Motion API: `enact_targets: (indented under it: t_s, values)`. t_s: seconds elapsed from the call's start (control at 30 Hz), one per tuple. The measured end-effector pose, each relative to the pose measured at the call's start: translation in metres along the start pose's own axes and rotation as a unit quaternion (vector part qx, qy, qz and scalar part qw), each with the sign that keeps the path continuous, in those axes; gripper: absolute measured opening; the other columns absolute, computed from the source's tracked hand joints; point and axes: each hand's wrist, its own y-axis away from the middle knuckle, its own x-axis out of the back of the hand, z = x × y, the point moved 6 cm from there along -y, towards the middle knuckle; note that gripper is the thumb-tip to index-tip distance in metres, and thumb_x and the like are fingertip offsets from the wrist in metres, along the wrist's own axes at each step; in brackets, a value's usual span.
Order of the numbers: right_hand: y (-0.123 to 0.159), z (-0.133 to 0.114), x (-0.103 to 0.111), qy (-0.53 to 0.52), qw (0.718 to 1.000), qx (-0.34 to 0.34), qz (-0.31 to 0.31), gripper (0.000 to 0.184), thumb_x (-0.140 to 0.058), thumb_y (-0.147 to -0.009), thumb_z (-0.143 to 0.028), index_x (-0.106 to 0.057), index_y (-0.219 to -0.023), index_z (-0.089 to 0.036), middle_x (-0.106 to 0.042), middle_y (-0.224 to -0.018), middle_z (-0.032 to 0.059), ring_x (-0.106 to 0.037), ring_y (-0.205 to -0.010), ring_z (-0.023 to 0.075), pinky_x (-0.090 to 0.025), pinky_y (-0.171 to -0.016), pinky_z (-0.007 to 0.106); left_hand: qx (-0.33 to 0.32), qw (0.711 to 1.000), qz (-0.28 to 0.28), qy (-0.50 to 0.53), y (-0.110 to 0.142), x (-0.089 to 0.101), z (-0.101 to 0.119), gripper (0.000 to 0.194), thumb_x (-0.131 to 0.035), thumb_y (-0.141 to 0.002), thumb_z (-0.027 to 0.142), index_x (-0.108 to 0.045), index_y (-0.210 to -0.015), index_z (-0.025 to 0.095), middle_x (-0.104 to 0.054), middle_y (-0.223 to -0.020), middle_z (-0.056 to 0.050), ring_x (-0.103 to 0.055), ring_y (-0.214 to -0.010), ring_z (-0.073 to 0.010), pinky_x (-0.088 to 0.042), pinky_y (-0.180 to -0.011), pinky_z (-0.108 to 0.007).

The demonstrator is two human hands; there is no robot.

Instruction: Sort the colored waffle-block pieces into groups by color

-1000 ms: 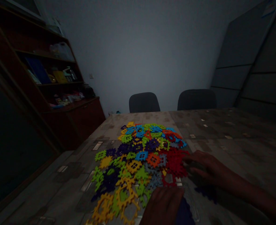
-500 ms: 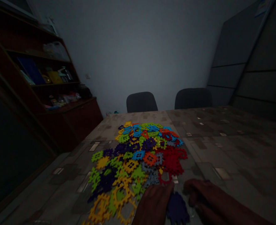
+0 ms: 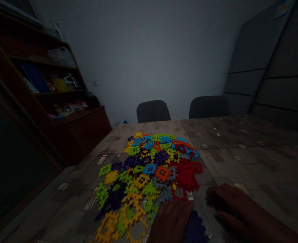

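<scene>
My left hand [image 3: 171,221] rests low at the front, back upward, with its fingers together and bent over the left and upper edge of a purple toothed building piece [image 3: 196,229]. Its thumb is hidden. To the right, my right hand [image 3: 231,206] is held apart from that piece, its fingers curled in; deep shadow hides what lies in them. Beyond the left hand are grey toothed pieces [image 3: 165,195], a red toothed frame [image 3: 179,193] and a heap of red pieces [image 3: 187,173]. Yellow toothed rings [image 3: 107,226] lie to the left.
A wide spread of green, blue, orange, yellow and purple interlocking pieces [image 3: 150,168] covers the middle of the patterned table [image 3: 240,162]. Two dark chairs [image 3: 153,110] stand at its far side. A wooden shelf unit [image 3: 70,114] is at the left, grey cabinet doors [image 3: 247,64] at the right.
My right hand has moved right and slightly away from me, widening the gap to the purple piece. My left hand and the purple piece have shifted slightly right.
</scene>
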Motion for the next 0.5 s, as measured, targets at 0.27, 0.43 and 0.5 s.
enact_targets:
  t_s: [0.27,0.43,0.5]
  values:
    - [0.006,0.053,-0.011,0.063,0.998,-0.012,0.015,0.070,-0.074,-0.074,-0.028,-0.061,-0.143,-0.027,-0.064,-0.142,0.0138,-0.057,-0.130,0.0387,-0.042,-0.110,0.056,-0.018,1.000,0.002,0.017,-0.006,0.009,0.001,0.061,-0.029,-0.106,0.065,-0.054,-0.135,0.018,-0.077,-0.111,-0.008,-0.071,-0.096,-0.0197,-0.051,-0.087,-0.031]
    - [0.005,0.048,-0.005,0.037,0.999,-0.027,0.011,0.067,-0.073,-0.075,-0.029,-0.064,-0.141,-0.027,-0.066,-0.140,0.0149,-0.061,-0.126,0.0389,-0.048,-0.107,0.056,-0.023,1.000,0.005,-0.006,-0.002,0.012,0.002,0.052,-0.039,-0.108,0.056,-0.050,-0.141,0.018,-0.076,-0.118,-0.008,-0.070,-0.103,-0.0195,-0.051,-0.093,-0.032]
    - [0.006,0.046,-0.001,0.026,0.999,-0.024,-0.009,0.066,-0.072,-0.078,-0.029,-0.062,-0.144,-0.028,-0.066,-0.141,0.0141,-0.061,-0.127,0.0387,-0.048,-0.108,0.057,-0.029,0.999,0.007,-0.011,0.001,0.011,0.001,0.042,-0.043,-0.110,0.042,-0.047,-0.144,0.018,-0.075,-0.120,-0.008,-0.070,-0.106,-0.0188,-0.051,-0.096,-0.032]
